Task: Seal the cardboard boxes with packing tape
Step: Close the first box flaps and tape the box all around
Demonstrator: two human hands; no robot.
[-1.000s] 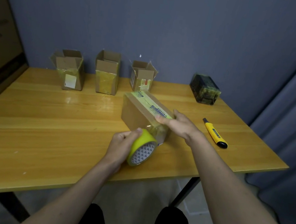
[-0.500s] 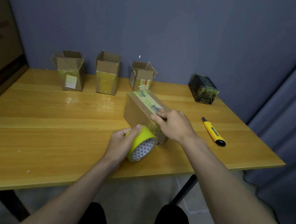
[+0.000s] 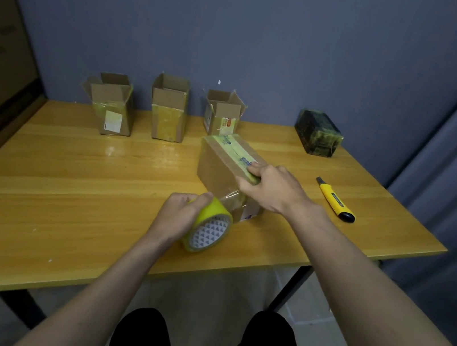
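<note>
Mid-taping: left hand (image 3: 182, 210) gripping tape roll (image 3: 209, 231), right hand (image 3: 271, 190) fingers pressing strip flat on closed box (image 3: 223, 163). Next probably: grab knife (image 3: 335, 200), cut.

Box's (image 3: 223, 169) near end behind hand (image 3: 274, 190)

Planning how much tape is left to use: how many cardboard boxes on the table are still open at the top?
3, in a row by the wall: left open box, middle open box, right open box. The box being taped is closed. None seem hidden.
</note>
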